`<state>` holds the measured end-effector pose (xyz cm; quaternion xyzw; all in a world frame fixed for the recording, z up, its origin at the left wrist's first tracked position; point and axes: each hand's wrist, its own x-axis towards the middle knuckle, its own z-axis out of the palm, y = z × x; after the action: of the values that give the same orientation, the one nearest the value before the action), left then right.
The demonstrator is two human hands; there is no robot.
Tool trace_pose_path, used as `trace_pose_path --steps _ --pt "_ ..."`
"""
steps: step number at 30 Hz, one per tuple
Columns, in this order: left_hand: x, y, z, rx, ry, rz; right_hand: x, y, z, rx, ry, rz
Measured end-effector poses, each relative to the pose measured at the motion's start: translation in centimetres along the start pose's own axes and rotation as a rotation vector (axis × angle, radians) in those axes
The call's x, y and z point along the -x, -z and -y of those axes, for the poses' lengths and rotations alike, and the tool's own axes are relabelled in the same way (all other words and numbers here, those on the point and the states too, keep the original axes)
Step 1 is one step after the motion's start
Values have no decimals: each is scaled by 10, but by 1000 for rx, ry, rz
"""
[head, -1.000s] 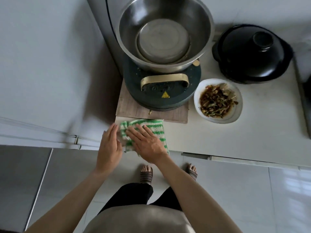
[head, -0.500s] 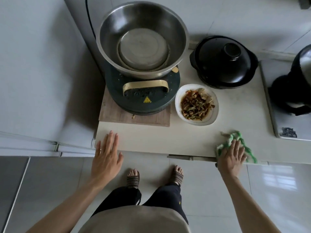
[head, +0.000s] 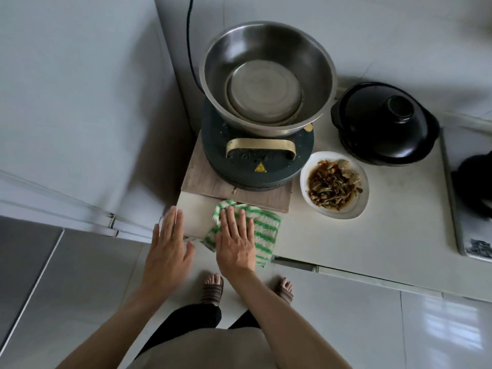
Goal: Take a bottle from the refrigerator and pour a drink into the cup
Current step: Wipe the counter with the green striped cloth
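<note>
My right hand (head: 235, 241) lies flat, fingers straight, pressing a green-and-white striped cloth (head: 266, 230) onto the white counter (head: 372, 235) near its left front corner. My left hand (head: 167, 249) is flat and open at the counter's left front edge, just left of the cloth, holding nothing. The white refrigerator (head: 74, 107) stands closed to the left of the counter. No bottle or cup is in view.
A steel bowl (head: 266, 75) sits on a dark round cooker (head: 255, 163) on a wooden board (head: 210, 182). A white dish of food (head: 334, 185) and a black lidded pot (head: 383, 123) stand behind. A stove edge (head: 468, 222) is at right.
My right hand has slid the cloth from the counter's right front back to the left corner. My left hand stays at the counter's left edge.
</note>
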<state>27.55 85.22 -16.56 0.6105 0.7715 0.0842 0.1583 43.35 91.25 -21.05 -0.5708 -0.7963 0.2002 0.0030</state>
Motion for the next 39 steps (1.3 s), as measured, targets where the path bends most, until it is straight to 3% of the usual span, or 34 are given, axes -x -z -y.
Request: trace_pose_path --steps 6,10,12,14,21,27,31,39 --pt "-5 9 -27 -65 -51 -11 -19 0 17 86 164 91" --pt "-11 8 -47 -118 -103 57 -18 15 -20 165 446 137" --pt "-15 6 -53 -150 -121 119 -9 25 -54 179 468 145" --pt "-17 5 -53 -218 -139 186 8 35 -97 149 372 111" --pt "-16 -2 -75 -208 -144 227 105 91 -287 -21 -374 -68" --pt "-10 1 -86 -210 -117 192 85 105 -334 -75 -710 -129" --pt "-11 4 -88 -243 -151 141 54 123 -346 -124 -813 -97" --pt "-36 13 -95 -260 -111 196 47 161 -342 -212 -786 59"
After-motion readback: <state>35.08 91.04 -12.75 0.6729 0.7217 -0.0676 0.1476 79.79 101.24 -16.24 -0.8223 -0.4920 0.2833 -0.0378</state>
